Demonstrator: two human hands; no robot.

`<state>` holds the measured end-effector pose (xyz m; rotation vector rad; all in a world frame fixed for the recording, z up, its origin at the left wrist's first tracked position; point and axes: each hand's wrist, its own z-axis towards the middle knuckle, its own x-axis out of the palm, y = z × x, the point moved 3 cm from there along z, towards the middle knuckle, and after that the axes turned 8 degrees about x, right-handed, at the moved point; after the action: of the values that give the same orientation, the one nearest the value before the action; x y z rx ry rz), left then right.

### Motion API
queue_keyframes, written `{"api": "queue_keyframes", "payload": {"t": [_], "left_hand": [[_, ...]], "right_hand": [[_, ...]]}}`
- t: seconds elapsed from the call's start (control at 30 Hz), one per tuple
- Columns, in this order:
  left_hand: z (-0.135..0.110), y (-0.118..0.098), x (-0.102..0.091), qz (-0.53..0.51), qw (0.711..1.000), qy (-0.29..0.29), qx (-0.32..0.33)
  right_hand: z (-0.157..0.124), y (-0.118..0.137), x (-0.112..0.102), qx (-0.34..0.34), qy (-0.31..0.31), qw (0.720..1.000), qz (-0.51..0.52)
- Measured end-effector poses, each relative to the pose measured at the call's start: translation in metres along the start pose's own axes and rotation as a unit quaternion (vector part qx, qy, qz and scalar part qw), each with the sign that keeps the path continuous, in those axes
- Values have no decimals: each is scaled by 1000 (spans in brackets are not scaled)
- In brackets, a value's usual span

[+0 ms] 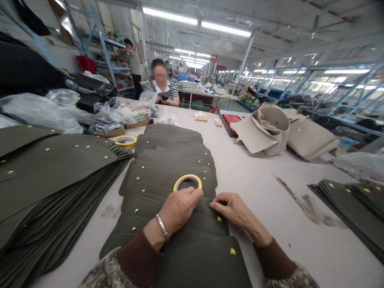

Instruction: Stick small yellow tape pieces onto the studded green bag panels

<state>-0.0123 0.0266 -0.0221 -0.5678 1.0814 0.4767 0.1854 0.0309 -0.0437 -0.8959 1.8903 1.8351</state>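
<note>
My left hand (pixel 181 206) is closed on a roll of yellow tape (pixel 188 177), held upright over a row of overlapping dark olive panels (pixel 168 172). Metal studs dot several of these panels. To its right, my right hand (pixel 232 208) has thumb and forefinger pinched at the right edge of a panel; whatever sits between the fingertips is too small to make out. Just below it, a small yellow tape piece (pixel 219 219) sticks to one panel, and another yellow piece (pixel 233 251) marks the nearest panel (pixel 204 264).
Stacked olive panels (pixel 54 172) fill the left side, near a second tape roll (pixel 125 141). More taped panels (pixel 354 208) lie at right. Beige bag parts (pixel 264 130), a fabric strip (pixel 300 200) and plastic bags (pixel 114 114) are on the table. A person (pixel 161 86) sits opposite.
</note>
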Motion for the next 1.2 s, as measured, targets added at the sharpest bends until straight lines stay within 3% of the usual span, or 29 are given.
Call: {"api": "queue_keyframes", "payload": {"t": [0.07, 0.2, 0.37, 0.47, 0.83, 0.93, 1.03, 1.13, 1.2], "left_hand": [[-1, 3, -1, -20, 999, -36, 9], [-2, 4, -4, -52, 993, -100, 32], [-3, 0, -2, -51, 996, -68, 28], [-3, -2, 0, -52, 997, -60, 21], [-1, -6, -4, -72, 997, -23, 2], [-2, -5, -4, -50, 998, -41, -10], [-2, -12, -3, -35, 997, -71, 5], [-2, -19, -3, -49, 995, -84, 34], [1, -17, -2, -25, 998, -57, 20]], "right_hand": [[-3, 1, -1, -9, -13, 1000, 9], [-6, 13, -2, -59, -131, 987, 72], [-15, 38, 7, -208, -144, 966, 48], [-18, 46, 12, -256, -146, 955, 11], [-21, 48, 17, -278, -224, 931, -82], [-21, 51, 18, -220, -222, 949, -46], [-15, 45, 18, -85, -185, 977, 59], [-4, 28, 13, 39, -165, 971, 169], [4, 18, 8, 67, -159, 964, 204]]}}
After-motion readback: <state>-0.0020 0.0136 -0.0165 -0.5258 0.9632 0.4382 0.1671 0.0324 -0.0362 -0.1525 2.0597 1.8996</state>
